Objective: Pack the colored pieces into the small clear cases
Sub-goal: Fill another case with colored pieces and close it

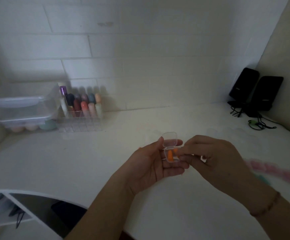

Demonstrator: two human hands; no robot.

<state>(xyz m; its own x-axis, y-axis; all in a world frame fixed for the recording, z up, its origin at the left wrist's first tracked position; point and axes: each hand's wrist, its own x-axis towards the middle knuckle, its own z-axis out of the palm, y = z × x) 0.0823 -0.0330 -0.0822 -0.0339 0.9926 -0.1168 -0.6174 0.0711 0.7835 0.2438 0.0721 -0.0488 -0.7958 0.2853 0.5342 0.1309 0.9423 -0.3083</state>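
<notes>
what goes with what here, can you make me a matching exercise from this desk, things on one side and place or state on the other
Things:
1. small clear case
2. orange pieces
3. black speakers
4. clear organizer

Place or state:
A. far right corner of the desk
B. inside the case
C. lid open, held in the left hand
D. against the wall at left, holding colored tubes

Pairs: 1-C, 2-B, 3-A, 4-D

Bare forearms, thin bracelet (268, 206) on right wrist

White counter (158, 196): clear organizer (79, 122) far left, black speakers (255, 90) far right, pink pieces (275, 170) right.
</notes>
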